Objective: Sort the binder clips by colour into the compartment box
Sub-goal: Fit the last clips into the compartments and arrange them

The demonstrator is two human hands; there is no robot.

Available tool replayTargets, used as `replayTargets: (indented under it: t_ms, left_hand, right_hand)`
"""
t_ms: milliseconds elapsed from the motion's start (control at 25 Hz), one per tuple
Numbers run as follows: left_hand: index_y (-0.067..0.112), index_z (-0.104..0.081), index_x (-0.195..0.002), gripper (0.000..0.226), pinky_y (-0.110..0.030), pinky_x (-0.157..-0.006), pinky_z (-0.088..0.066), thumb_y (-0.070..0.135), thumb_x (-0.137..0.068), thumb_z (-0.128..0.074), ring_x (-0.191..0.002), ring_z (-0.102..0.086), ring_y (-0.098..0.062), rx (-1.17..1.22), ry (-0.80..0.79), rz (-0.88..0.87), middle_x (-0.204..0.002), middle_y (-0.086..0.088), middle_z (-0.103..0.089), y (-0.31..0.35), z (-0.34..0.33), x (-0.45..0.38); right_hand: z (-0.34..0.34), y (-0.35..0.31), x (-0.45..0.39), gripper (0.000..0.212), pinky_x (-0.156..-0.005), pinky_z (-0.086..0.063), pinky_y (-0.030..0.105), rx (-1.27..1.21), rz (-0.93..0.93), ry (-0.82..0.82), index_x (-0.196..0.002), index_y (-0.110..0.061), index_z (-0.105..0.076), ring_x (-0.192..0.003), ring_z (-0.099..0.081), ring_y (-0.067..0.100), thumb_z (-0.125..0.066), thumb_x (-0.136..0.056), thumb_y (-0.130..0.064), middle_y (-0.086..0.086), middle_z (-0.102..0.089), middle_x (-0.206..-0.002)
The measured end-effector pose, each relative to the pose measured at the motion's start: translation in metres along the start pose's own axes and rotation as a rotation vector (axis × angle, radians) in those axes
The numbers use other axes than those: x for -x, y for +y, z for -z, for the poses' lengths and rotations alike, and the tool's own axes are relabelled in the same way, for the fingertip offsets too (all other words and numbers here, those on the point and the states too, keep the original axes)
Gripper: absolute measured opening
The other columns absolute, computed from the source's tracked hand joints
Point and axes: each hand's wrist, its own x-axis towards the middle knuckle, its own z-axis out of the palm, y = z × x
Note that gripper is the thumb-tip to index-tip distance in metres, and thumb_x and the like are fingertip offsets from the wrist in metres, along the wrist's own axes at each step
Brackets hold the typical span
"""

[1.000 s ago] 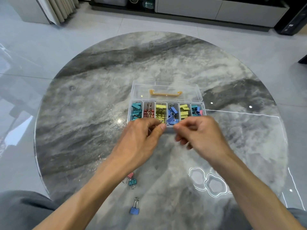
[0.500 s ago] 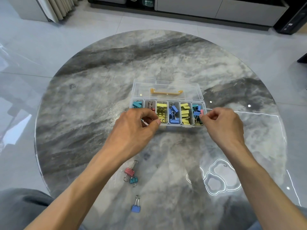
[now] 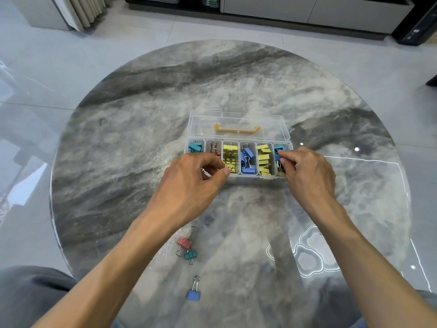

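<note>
Over the rightmost compartment of the clear plastic six-compartment box (image 3: pixel 237 177), the right hand (image 3: pixel 307 171) pinches a small blue metal binder clip (image 3: pixel 280 155) between thumb and forefinger tips, the other fingers curled loosely behind. That compartment already shows teal and blue clips mixed together, so the step in hand looks like lifting this blue clip out, or setting it in; I cannot tell which. If it is coming out, it belongs two compartments to the left, with the other blue clips (image 3: pixel 247 159) in the fourth slot. To do this well, grip the clip by its painted body, not the wire handles, and lift straight up so the handles do not hook neighbouring clips and drag them over the divider.

The left hand (image 3: pixel 191 185) rests at the box's near-left corner, its fingers curled with the thumb against the forefinger; whether it pinches a clip I cannot tell. Keeping it pressed there would steady the light box on the glossy grey marble-patterned round bench (image 3: pixel 132 138).

Yellow clips fill the third and fifth slots, so those might be merged. Three clips lie unsorted on the bench near the person: a red clip (image 3: pixel 184 242) touching a teal clip (image 3: pixel 190 254), and a lone blue clip (image 3: pixel 194 295) closer in. The lid with its yellow latch (image 3: pixel 237 129) lies open behind.
</note>
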Motion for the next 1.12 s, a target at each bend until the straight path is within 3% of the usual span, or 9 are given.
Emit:
replayTargets:
  t_ms: [240, 360, 480, 560, 640, 720, 920, 1040, 1120]
  left_hand:
    - [0.029, -0.071, -0.098, 0.012, -0.012, -0.065, -0.042, 0.037, -0.094, -0.064, -0.075, -0.06, 0.005, -0.022, 0.007, 0.001, -0.087, 0.019, -0.066, 0.006, 0.007, -0.003]
    - [0.026, -0.073, -0.1, 0.013, -0.022, -0.074, -0.05, 0.033, -0.093, -0.064, -0.081, -0.062, -0.001, -0.054, -0.006, 0.008, -0.091, 0.013, -0.068, 0.007, 0.011, -0.007]
    - [0.025, -0.074, -0.092, 0.009, -0.027, -0.077, -0.052, 0.023, -0.089, -0.066, -0.083, -0.065, -0.011, -0.131, -0.115, 0.034, -0.089, 0.006, -0.071, 0.003, 0.01, -0.005]
    - [0.024, -0.074, -0.09, 0.012, -0.028, -0.077, -0.053, 0.017, -0.087, -0.065, -0.087, -0.066, -0.015, -0.216, -0.208, 0.034, -0.088, 0.004, -0.071, -0.001, 0.009, -0.004]
    - [0.024, -0.073, -0.093, 0.012, -0.027, -0.074, -0.051, 0.018, -0.089, -0.063, -0.089, -0.066, -0.017, -0.306, -0.267, 0.037, -0.09, 0.002, -0.07, -0.004, 0.008, -0.003]
    - [0.024, -0.072, -0.096, 0.012, -0.026, -0.071, -0.049, 0.023, -0.09, -0.062, -0.09, -0.065, -0.019, -0.354, -0.28, 0.036, -0.095, 0.0, -0.07, -0.006, 0.006, -0.003]
    - [0.024, -0.072, -0.094, 0.011, -0.028, -0.071, -0.049, 0.027, -0.09, -0.063, -0.089, -0.064, -0.017, -0.323, -0.241, 0.029, -0.092, 0.004, -0.068, -0.007, 0.006, -0.001]
    - [0.023, -0.073, -0.098, 0.014, -0.03, -0.076, -0.052, 0.028, -0.091, -0.062, -0.089, -0.065, -0.017, -0.314, -0.205, 0.029, -0.093, 0.004, -0.069, -0.005, 0.006, 0.0]
    - [0.023, -0.073, -0.102, 0.016, -0.031, -0.08, -0.052, 0.024, -0.093, -0.059, -0.092, -0.065, -0.018, -0.292, -0.157, 0.023, -0.098, 0.004, -0.07, -0.005, 0.006, -0.002]
  right_hand:
    - [-0.002, 0.0, -0.001, 0.012, -0.063, -0.035, 0.031, 0.06, -0.006, 0.058, -0.093, -0.013, -0.069, -0.075, -0.05, 0.022, -0.06, -0.095, -0.02, 0.006, -0.068, -0.094]
    - [0.005, -0.033, 0.013, 0.012, -0.061, -0.037, 0.031, 0.016, 0.109, 0.111, -0.089, -0.012, -0.067, -0.071, -0.056, 0.028, -0.058, -0.093, -0.019, 0.007, -0.069, -0.088]
    - [-0.009, -0.075, 0.057, 0.008, -0.063, -0.051, 0.036, -0.168, 0.357, -0.248, -0.094, -0.021, -0.066, -0.076, -0.065, 0.028, -0.059, -0.091, -0.025, 0.005, -0.07, -0.086]
    - [-0.027, -0.09, 0.091, 0.025, -0.074, -0.053, 0.038, -0.11, 0.558, -0.503, -0.116, -0.023, -0.06, -0.095, -0.063, 0.026, -0.057, -0.095, -0.037, 0.004, -0.066, -0.11]
    - [-0.046, -0.089, 0.113, 0.043, -0.083, -0.052, 0.039, 0.002, 0.768, -0.57, -0.131, -0.027, -0.051, -0.107, -0.055, 0.024, -0.06, -0.092, -0.044, 0.0, -0.056, -0.129]
    - [-0.062, -0.084, 0.123, 0.035, -0.078, -0.055, 0.038, 0.047, 0.865, -0.511, -0.12, -0.025, -0.06, -0.1, -0.053, 0.023, -0.068, -0.087, -0.035, -0.001, -0.057, -0.122]
    - [-0.076, -0.073, 0.115, 0.024, -0.049, -0.05, 0.03, 0.027, 0.708, -0.341, -0.077, -0.017, -0.065, -0.072, -0.055, 0.019, -0.082, -0.066, -0.004, -0.002, -0.059, -0.085]
    - [-0.069, -0.069, 0.103, 0.006, -0.058, -0.053, 0.033, -0.096, 0.536, -0.31, -0.081, -0.014, -0.07, -0.077, -0.06, 0.022, -0.075, -0.082, -0.01, 0.0, -0.064, -0.087]
    - [-0.051, -0.073, 0.088, 0.004, -0.067, -0.054, 0.031, -0.38, 0.269, -0.297, -0.088, -0.015, -0.074, -0.078, -0.064, 0.017, -0.071, -0.089, -0.015, -0.002, -0.068, -0.086]
